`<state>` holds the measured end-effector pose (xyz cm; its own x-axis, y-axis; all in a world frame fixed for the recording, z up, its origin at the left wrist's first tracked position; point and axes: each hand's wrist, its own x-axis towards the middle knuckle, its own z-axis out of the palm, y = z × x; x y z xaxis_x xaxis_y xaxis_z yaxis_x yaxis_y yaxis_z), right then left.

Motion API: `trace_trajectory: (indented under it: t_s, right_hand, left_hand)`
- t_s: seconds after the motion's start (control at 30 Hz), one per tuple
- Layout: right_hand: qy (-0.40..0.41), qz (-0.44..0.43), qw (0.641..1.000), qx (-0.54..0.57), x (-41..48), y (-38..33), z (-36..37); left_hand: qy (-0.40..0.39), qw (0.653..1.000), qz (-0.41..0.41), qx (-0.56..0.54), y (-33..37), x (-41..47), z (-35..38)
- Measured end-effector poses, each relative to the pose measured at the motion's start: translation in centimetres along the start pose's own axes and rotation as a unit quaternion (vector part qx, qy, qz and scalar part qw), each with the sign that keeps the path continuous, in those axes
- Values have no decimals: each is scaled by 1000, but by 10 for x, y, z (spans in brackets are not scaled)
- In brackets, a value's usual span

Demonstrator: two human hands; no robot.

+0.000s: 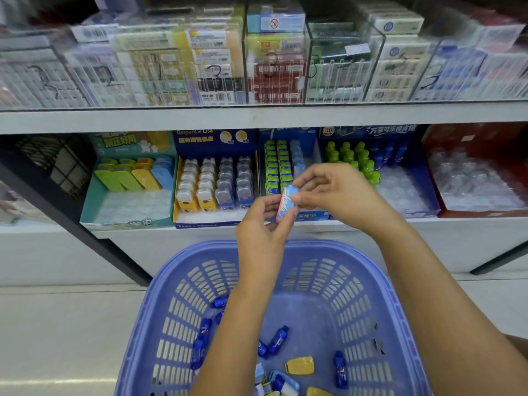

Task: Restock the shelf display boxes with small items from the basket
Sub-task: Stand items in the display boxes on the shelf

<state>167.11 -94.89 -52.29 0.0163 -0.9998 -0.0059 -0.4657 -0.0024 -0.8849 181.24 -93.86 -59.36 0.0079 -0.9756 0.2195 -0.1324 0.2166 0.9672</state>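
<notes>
Above the basket, the left hand and right hand both pinch one small packet.

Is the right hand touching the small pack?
Touching. The head view shows the right hand pinching the pack at its top end, while the left hand holds its lower end.

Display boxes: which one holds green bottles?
The dark blue box second from right, next to the red box; only it holds green bottles, alongside blue ones.
</notes>
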Motion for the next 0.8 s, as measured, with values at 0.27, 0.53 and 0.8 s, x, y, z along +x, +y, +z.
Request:
trace_trajectory:
  t_s: [0.27, 0.53, 0.8]
  right_hand:
    - [220, -90, 957, -164, 29, 20, -12]
    - [144, -98, 954, -244, 59, 36, 0]
    - [114, -106, 923, -352, 61, 30, -1]
  left_hand:
    - [-169, 931, 114, 302, -20, -3, 5]
    - [-184, 920, 125, 322, -24, -2, 4]
    - [-187, 921, 124, 318, -24, 0, 2]
